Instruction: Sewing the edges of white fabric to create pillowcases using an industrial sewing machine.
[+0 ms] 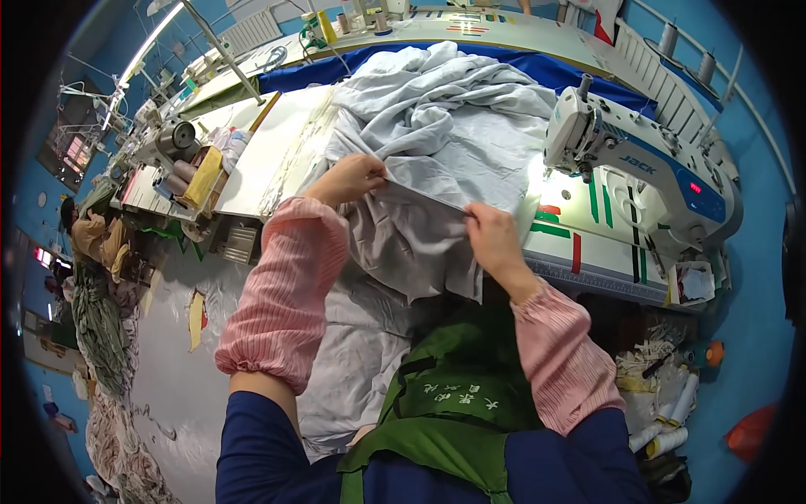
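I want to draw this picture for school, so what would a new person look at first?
Probably the big heap of pale cloth in the middle, with the left hand and the right hand each pinching its near part. Next, perhaps, the white and blue sewing machine on the right, with its glowing red display. The pink sleeves and green apron stand out lower down.

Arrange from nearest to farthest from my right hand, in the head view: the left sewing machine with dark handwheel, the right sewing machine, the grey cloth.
1. Grey cloth, pinched in the right hand.
2. Right sewing machine, to the hand's right.
3. Left sewing machine, far to the left.
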